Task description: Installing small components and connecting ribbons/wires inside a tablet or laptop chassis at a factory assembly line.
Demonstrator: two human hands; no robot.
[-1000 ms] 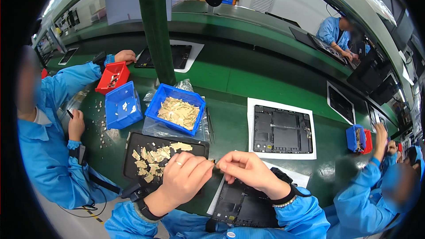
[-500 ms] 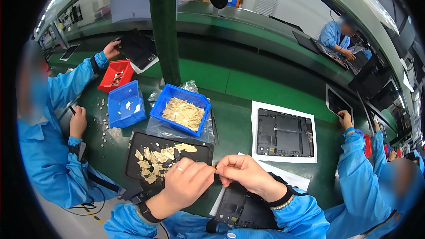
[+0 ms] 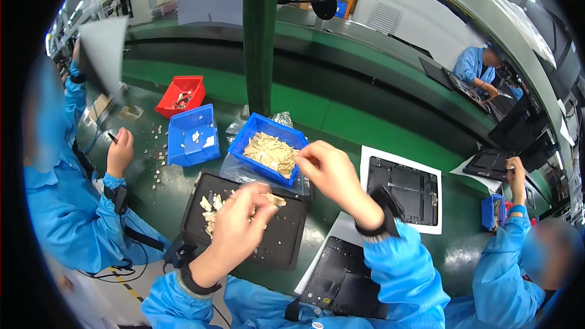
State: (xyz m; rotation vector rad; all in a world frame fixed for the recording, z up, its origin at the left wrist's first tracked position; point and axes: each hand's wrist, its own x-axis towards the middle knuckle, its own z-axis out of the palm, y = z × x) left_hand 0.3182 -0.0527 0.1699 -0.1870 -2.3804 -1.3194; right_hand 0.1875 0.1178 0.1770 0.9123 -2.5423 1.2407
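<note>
My left hand (image 3: 239, 226) hovers over a black tray (image 3: 281, 244) of loose tan strips (image 3: 209, 213); its fingers are curled and smeared by motion, so a grip cannot be made out. At the right rim of a blue bin (image 3: 247, 164) heaped with tan strips (image 3: 268, 153), my right hand (image 3: 334, 175) has thumb and forefinger pinched together. Anything between those fingertips is too small to name. Below my right forearm lies a black flat device housing (image 3: 341, 277) on a white sheet, partly covered by my sleeve.
Another black housing (image 3: 402, 189) rests on white backing farther right. To the left stand a blue bin (image 3: 183, 140) with white bits and a red bin (image 3: 194, 97) with small parts. A green post (image 3: 259, 42) rises behind the bins. Co-workers sit on both sides.
My hands, together over the near housing before, have parted. The right one moved up to the blue bin; the left moved slightly left over the tray. The view has shifted.
</note>
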